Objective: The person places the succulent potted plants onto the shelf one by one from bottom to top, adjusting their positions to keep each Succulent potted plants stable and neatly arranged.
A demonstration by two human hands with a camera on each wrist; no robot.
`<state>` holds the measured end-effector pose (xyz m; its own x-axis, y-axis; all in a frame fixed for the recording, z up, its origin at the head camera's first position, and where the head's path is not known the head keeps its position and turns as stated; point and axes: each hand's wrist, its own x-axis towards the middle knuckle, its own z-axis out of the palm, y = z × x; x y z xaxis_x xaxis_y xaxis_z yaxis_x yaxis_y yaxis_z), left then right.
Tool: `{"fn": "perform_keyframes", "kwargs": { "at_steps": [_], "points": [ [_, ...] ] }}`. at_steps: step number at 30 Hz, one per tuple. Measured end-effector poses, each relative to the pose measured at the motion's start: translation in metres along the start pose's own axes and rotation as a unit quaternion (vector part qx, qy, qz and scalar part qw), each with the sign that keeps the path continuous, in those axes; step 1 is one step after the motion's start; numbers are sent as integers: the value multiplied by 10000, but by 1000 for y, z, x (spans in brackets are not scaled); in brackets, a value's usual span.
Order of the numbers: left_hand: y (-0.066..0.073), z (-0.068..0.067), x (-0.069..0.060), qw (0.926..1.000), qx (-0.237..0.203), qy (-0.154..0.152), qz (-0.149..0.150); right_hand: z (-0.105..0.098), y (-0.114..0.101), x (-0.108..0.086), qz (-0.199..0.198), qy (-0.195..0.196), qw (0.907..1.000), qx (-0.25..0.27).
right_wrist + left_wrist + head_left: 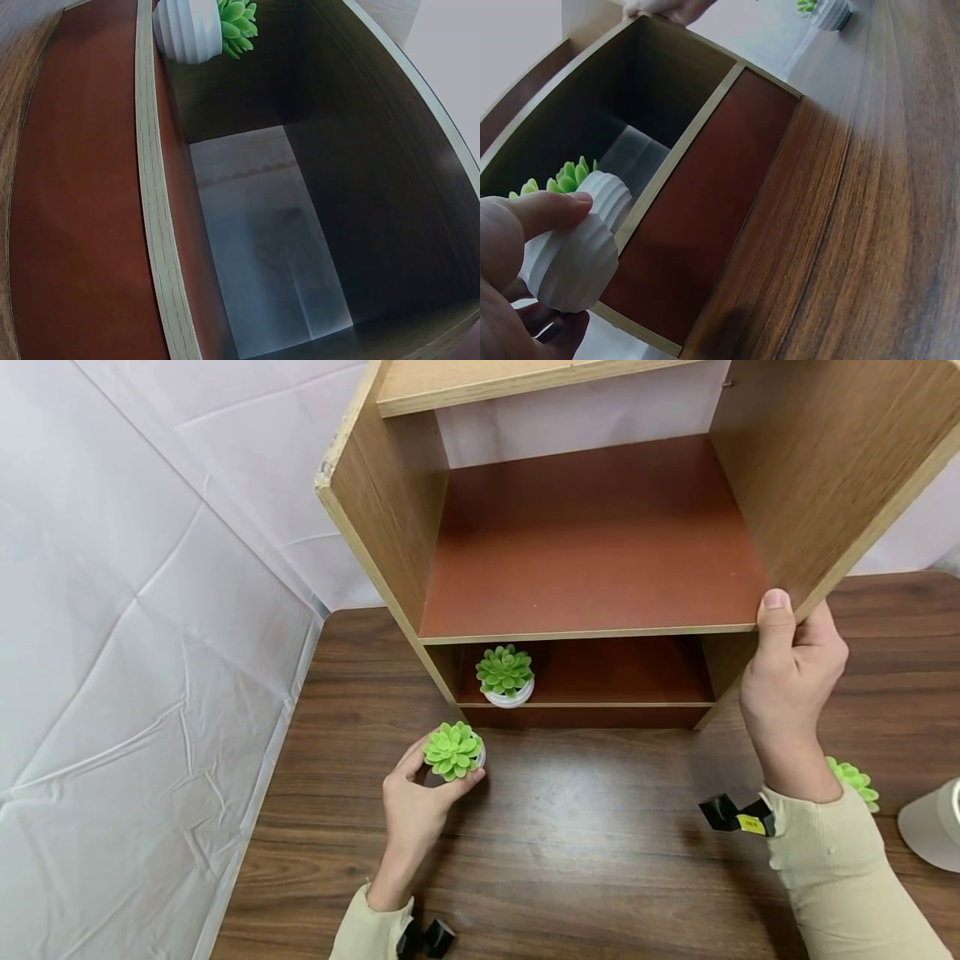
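My left hand (416, 802) grips a small potted succulent (453, 750), green with a white pot, just in front of the shelf unit's lower left corner. In the left wrist view, thumb and fingers curl round the ribbed pot (571, 262). A similar succulent (505, 673) stands at the left end of the bottom shelf (615, 672); its white ribbed pot (191, 30) shows in the right wrist view. My right hand (795, 685) holds the front edge of the wooden shelf unit's right side panel (847, 477), thumb inside, other fingers mostly hidden behind the panel.
Another green succulent (857, 783) is partly hidden behind the right sleeve. A white container (933, 825) stands at the table's right, cut off by the frame. The reddish middle shelf (592, 543) lies above the bottom one. White sheeting (135, 652) hangs on the left.
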<state>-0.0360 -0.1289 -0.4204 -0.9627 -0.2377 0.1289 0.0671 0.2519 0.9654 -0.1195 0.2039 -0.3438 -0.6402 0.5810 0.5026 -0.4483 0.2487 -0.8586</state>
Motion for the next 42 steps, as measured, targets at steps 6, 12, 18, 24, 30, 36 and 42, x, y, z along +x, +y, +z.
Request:
{"fn": "perform_keyframes", "kwargs": {
  "at_steps": [6, 12, 18, 24, 30, 36, 42],
  "points": [
    [-10, 0, 1, 9998, 8, -44, 204, 0, 1, 0, -29, -38, 10000, -16],
    [-8, 0, -2, 9999, -69, -13, 151, 0, 0, 0, -35, -61, 10000, -5],
    [15, 0, -5, 9997, -127, -113, 183, 0, 0, 0, -66, -73, 9999, -67],
    [33, 0, -9, 9996, -101, -183, 183, 0, 0, -1, -40, -52, 10000, -51],
    [34, 1, -10, 9994, -135, -195, 263, 0, 0, -1, -19, -68, 10000, -67],
    [34, 3, -12, 9990, -180, -234, 345, -1, 1, -1, -11, -57, 10000, -68],
    [36, 6, -13, 9984, -219, -301, 431, -1, 3, 0, -62, -37, 10000, -65]
  ]
}}
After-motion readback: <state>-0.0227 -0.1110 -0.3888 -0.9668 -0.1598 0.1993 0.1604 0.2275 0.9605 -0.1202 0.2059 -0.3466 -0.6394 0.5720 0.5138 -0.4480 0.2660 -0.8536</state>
